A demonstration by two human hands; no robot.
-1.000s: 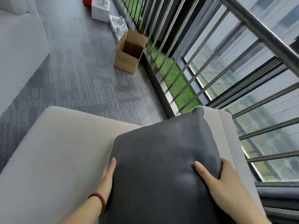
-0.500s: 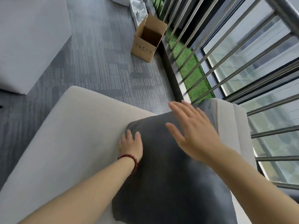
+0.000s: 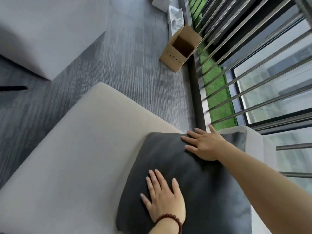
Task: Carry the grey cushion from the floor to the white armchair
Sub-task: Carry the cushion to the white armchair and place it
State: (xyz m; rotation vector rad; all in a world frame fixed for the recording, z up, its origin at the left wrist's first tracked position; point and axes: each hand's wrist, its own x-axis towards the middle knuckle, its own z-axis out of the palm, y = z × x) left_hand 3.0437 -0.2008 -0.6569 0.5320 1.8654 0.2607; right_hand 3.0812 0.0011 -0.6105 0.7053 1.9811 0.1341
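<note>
One head-worn view looks steeply down, close over the white armchair point(image 3: 76, 157) seat.

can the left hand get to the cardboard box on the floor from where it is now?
Probably not without the person moving. The left hand lies flat on the grey cushion on the white armchair, while the cardboard box stands well beyond the seat's far edge, by the railing. Nothing blocks the path; it just looks too far.
</note>
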